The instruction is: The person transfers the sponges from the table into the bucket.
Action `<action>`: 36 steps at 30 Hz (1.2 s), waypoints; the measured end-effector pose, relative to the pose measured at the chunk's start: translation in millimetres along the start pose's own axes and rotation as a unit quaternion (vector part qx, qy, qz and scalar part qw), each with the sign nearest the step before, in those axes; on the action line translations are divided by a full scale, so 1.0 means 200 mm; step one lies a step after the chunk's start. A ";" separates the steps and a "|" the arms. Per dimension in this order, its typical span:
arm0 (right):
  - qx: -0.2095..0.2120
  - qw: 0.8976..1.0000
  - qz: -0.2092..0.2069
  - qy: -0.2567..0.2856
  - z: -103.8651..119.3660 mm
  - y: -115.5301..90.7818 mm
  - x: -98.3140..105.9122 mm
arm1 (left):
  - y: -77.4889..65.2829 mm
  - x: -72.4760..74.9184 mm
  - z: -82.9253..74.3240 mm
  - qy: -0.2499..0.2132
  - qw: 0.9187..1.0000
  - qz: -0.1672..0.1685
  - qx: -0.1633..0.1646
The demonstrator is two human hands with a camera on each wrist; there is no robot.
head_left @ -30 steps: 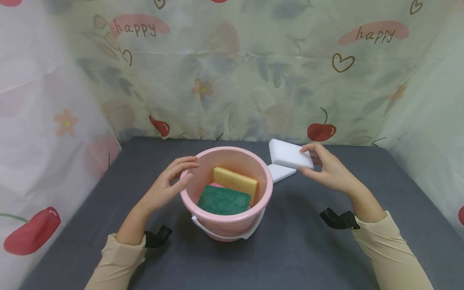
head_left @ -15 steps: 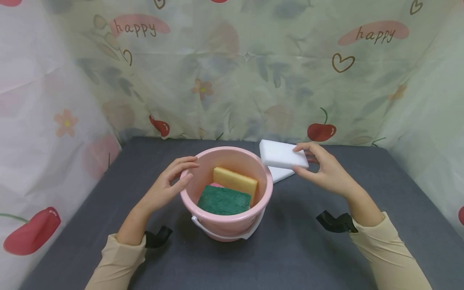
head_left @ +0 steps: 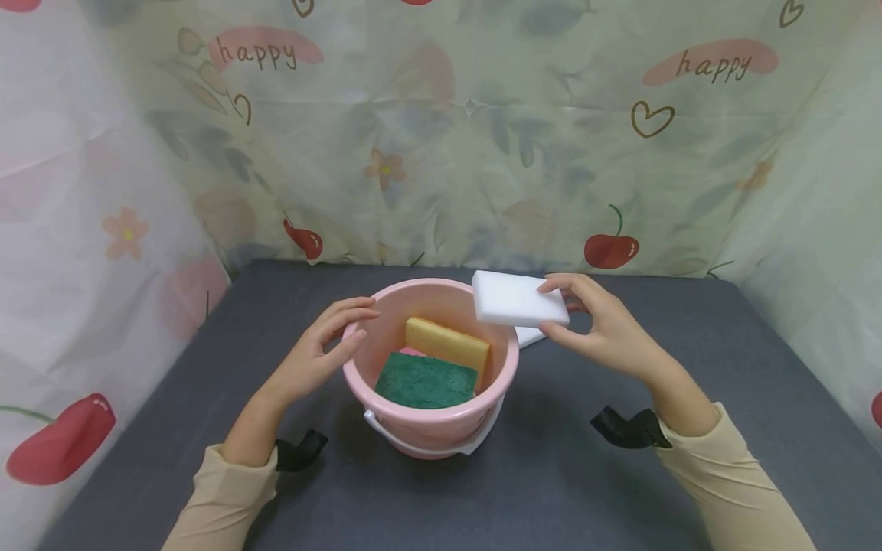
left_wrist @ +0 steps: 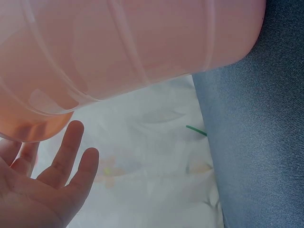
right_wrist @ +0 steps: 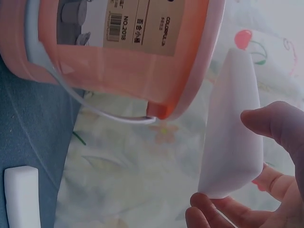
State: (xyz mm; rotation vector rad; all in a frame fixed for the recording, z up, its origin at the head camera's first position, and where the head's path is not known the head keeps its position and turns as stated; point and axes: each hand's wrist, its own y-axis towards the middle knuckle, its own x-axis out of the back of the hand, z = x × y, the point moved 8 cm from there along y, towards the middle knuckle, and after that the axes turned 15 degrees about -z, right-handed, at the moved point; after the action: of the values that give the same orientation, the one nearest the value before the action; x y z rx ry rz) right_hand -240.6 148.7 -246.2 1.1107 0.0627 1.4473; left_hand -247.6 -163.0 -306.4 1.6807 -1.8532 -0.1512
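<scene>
My right hand (head_left: 606, 329) pinches a white foam sponge (head_left: 513, 298) between thumb and fingers. The sponge is held above the right rear rim of a pink bucket (head_left: 430, 415). In the right wrist view the held sponge (right_wrist: 232, 128) stands apart from the bucket wall. Inside the bucket lie a green scouring pad (head_left: 427, 380) and a yellow sponge (head_left: 448, 342) leaning behind it, with a bit of pink (head_left: 411, 351) between them. At the left rim, my left hand (head_left: 320, 348) has relaxed, spread fingers; the left wrist view shows its fingers by the rim.
Another white sponge (head_left: 529, 335) lies on the dark tabletop (head_left: 551, 474), right of the bucket and partly covered by the held one. The bucket's white handle (head_left: 430, 451) hangs down in front. Patterned curtain (head_left: 468, 153) encloses the back and sides.
My right hand has carried the white sponge leftward, from above the other white sponge to over the bucket's rim. The left hand and bucket have stayed put.
</scene>
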 end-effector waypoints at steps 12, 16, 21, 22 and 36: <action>0.008 1.000 0.021 0.002 0.07 0.00 -0.07 | 0.00 0.00 0.00 0.000 1.000 0.001 0.006; 0.012 0.999 0.029 0.004 0.09 0.00 -0.10 | 0.00 0.00 0.00 0.004 1.000 0.000 0.007; 0.024 0.999 0.036 0.013 0.12 0.00 -0.12 | 0.00 0.00 0.00 0.006 1.000 0.000 0.010; 0.025 0.999 0.038 0.016 0.12 0.00 -0.13 | 0.00 0.00 0.00 0.005 1.000 0.000 0.009; 0.017 0.999 0.026 0.023 0.16 0.02 -0.19 | 0.00 0.00 0.00 0.005 1.000 -0.003 0.008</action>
State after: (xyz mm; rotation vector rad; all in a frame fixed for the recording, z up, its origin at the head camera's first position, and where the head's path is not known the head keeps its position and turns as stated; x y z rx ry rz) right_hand -230.5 99.3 -248.7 1.1138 0.0925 1.5246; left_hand -247.8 -163.5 -306.1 1.6952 -1.8465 -0.1299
